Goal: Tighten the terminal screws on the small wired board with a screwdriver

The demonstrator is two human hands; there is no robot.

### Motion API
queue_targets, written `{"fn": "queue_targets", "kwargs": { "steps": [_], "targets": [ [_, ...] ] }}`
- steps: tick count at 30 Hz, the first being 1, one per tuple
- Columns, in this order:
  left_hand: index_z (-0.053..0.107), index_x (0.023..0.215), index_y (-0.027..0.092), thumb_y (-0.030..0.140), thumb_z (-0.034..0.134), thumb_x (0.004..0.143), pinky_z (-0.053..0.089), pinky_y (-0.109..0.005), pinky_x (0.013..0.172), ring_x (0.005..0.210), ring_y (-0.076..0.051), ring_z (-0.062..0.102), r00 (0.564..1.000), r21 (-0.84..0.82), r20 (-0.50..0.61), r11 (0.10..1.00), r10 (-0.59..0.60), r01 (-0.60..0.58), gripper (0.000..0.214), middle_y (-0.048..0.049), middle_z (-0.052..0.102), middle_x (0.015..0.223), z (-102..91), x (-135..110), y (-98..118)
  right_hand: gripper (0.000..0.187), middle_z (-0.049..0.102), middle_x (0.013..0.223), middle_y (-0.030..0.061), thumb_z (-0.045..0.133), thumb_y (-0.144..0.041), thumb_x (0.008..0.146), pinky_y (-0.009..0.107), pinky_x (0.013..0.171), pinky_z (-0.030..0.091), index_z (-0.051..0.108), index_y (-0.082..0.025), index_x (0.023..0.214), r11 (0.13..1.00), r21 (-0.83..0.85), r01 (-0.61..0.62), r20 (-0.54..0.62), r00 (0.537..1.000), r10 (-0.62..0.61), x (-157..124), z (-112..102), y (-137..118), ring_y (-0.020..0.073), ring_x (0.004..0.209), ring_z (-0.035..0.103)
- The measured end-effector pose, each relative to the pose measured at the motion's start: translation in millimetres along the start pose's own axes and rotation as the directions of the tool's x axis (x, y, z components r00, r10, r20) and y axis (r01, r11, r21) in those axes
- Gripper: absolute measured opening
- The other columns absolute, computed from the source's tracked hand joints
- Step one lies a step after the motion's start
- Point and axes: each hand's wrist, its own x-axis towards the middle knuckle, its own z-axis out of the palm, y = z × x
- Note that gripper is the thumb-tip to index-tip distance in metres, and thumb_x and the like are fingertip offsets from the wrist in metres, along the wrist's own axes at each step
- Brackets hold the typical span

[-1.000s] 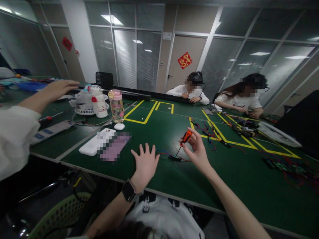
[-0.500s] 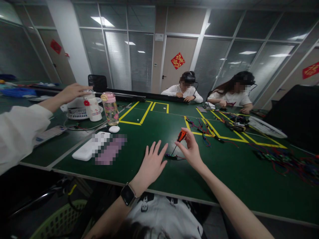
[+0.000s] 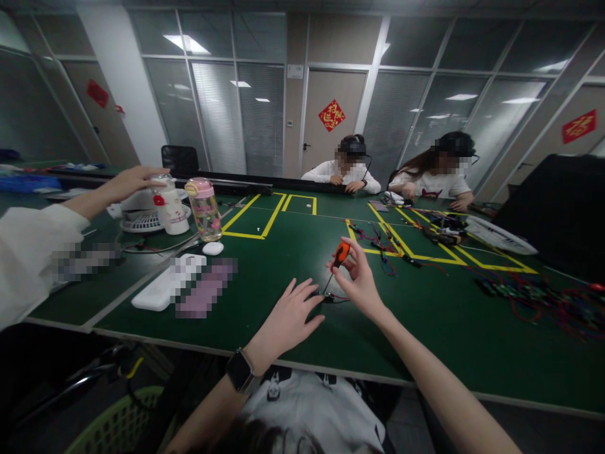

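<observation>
An orange and black screwdriver [image 3: 341, 253] is pinched in the fingers of my right hand [image 3: 360, 284]. Its thin shaft slants down to a small circuit board [image 3: 328, 297] with wires, which lies on the green table [image 3: 265, 277]. My left hand [image 3: 289, 321] rests palm down just left of the board, fingers stretched out. Its fingertips reach the board's left end and partly hide it; whether they press on it I cannot tell.
Wired boards [image 3: 524, 296] lie heaped at the right, and more wires [image 3: 385, 243] sit by yellow tape. At the left are a white power bank [image 3: 158, 287], a pink-lidded bottle [image 3: 206, 211] and a white bottle [image 3: 171, 211] under another person's hand [image 3: 137, 180]. Two people sit opposite.
My left hand's fingers have drawn closer together and moved over the board's left end. The screwdriver leans a little more, its tip still at the board. The view has shifted slightly.
</observation>
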Motion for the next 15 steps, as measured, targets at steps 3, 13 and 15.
{"fn": "queue_targets", "kwargs": {
  "steps": [3,13,15],
  "targets": [
    [0.053,0.131,0.026,0.037,0.052,0.094,0.024,-0.051,0.117,0.139,-0.023,0.037,0.999,0.001,0.036,1.0,0.003,-0.003,0.039,-0.0056,0.055,0.138,1.4,-1.5,-1.0,0.053,0.054,0.1,0.0026,0.056,-0.019,0.084,0.038,0.086,0.054,0.035,-0.03,0.132,0.999,0.035,0.015,0.004,1.0,-0.015,0.0,-0.1,-0.2,0.0157,0.083,0.065],
    [0.055,0.127,0.023,0.03,0.048,0.095,0.025,-0.046,0.118,0.134,-0.021,0.043,0.999,0.074,-0.021,0.996,0.041,-0.039,0.034,-0.0076,0.055,0.137,3.4,0.3,9.9,0.052,0.056,0.108,0.0051,0.065,-0.025,0.083,0.038,0.09,0.048,0.044,-0.027,0.13,0.982,-0.181,0.053,-0.085,0.994,-0.069,1.8,-7.6,11.2,0.0193,0.092,0.057],
    [0.051,0.132,0.021,0.032,0.046,0.096,0.027,-0.045,0.117,0.129,-0.021,0.048,1.0,0.106,-0.026,0.994,-0.001,0.004,0.038,-0.0099,0.056,0.134,8.8,-0.2,15.9,0.052,0.056,0.104,0.0042,0.065,-0.024,0.083,0.038,0.088,0.049,0.044,-0.027,0.131,0.981,-0.187,0.048,-0.083,0.994,-0.065,1.8,-7.9,12.4,0.0187,0.089,0.057]
  ]
}}
